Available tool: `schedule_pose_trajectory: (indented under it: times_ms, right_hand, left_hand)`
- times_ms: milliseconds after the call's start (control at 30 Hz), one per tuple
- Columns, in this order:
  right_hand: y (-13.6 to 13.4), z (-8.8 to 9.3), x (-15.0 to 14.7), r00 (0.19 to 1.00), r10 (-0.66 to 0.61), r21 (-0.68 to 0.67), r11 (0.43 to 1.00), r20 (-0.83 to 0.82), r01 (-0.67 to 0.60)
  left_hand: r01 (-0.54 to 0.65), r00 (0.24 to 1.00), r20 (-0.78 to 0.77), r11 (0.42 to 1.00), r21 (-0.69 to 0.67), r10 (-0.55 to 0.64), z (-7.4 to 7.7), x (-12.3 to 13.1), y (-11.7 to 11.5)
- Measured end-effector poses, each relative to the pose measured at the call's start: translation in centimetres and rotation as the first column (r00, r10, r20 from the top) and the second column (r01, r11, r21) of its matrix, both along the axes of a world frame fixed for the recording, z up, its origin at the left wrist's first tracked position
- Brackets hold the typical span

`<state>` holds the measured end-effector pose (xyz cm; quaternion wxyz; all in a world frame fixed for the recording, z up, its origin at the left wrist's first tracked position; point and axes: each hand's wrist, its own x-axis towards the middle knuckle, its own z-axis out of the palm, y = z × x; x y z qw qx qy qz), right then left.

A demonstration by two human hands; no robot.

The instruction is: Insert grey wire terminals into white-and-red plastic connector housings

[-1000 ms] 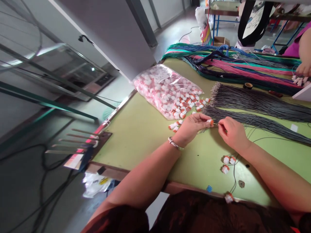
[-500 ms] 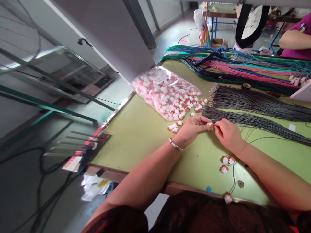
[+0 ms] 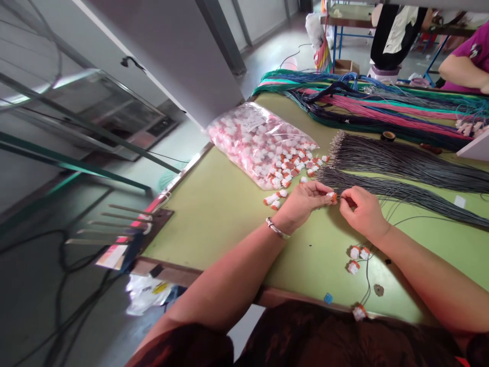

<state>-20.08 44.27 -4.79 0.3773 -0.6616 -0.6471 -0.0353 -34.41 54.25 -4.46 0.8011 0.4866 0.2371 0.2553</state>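
Observation:
My left hand pinches a small white and orange connector between thumb and fingers. My right hand is closed on a thin grey wire whose end meets the connector. Both hands hover just above the green table, next to the tips of a fanned bundle of grey wires. A few loose connectors lie left of my left hand. Three connectors with wires attached lie by my right forearm.
A clear plastic bag of connectors lies open behind my hands. Long bundles of pink, teal and blue wires cross the far table. A roll of tape sits by them. Another person's arm rests at the far right. A pegged rack juts off the table's left corner.
My right hand has closed the small gap to the connector in my left hand, bringing the wire end up to it. The other person's arm has drawn back from the table.

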Motion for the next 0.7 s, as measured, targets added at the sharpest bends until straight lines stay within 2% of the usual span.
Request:
schedule_pose_trajectory:
  times_ms: [333,500,700]
  right_hand:
    - [0.08,-0.45,-0.21,0.997,-0.069,-0.084,0.994,-0.033,0.066]
    - [0.24,-0.32,-0.21,0.994,-0.089,-0.063,0.994,-0.055,0.086]
    - [0.35,-0.4,-0.14,0.991,-0.112,-0.065,0.992,-0.077,0.107]
  left_hand:
    - [0.037,0.999,-0.039,0.999,-0.006,-0.037,-0.7,0.43,-0.43]
    - [-0.015,1.0,0.019,0.999,-0.029,0.016,-0.68,0.53,-0.37]
    - [-0.022,1.0,0.015,1.0,0.016,0.022,-0.47,0.46,-0.33]
